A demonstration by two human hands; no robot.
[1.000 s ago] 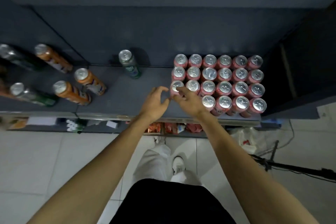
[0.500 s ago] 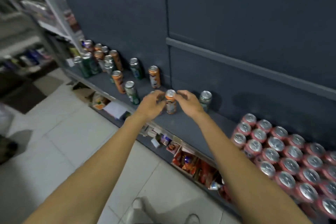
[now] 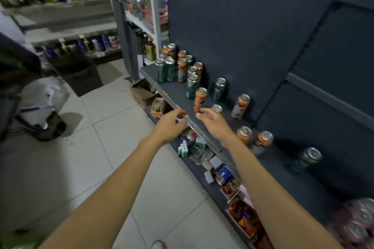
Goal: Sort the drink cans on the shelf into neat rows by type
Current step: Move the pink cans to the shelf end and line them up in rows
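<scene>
The dark shelf point(image 3: 275, 170) holds loose orange and green cans. An upright orange can point(image 3: 200, 99) stands just beyond my fingertips, with a silver can top point(image 3: 217, 108) right behind my right hand point(image 3: 212, 122). That hand reaches toward the orange can with its fingers straight and holds nothing. My left hand point(image 3: 172, 125) hovers at the shelf's front edge, loosely curled and empty. More orange cans point(image 3: 240, 106) point(image 3: 244, 134) point(image 3: 263, 141) and green cans point(image 3: 219, 90) point(image 3: 305, 159) stand scattered. A mixed cluster point(image 3: 178, 66) fills the far end. Packed red cans point(image 3: 360, 222) show blurred at lower right.
Below the shelf a lower tier point(image 3: 214, 166) carries small boxes and packets. An open cardboard box point(image 3: 141, 93) and a bin with a white bag point(image 3: 42, 111) sit on the tiled floor. White racks of bottles point(image 3: 66, 6) stand at the back left.
My view has swung left along the shelf, away from the red can block. Both hands, which were closed around an orange can half a second ago, are now apart and empty.
</scene>
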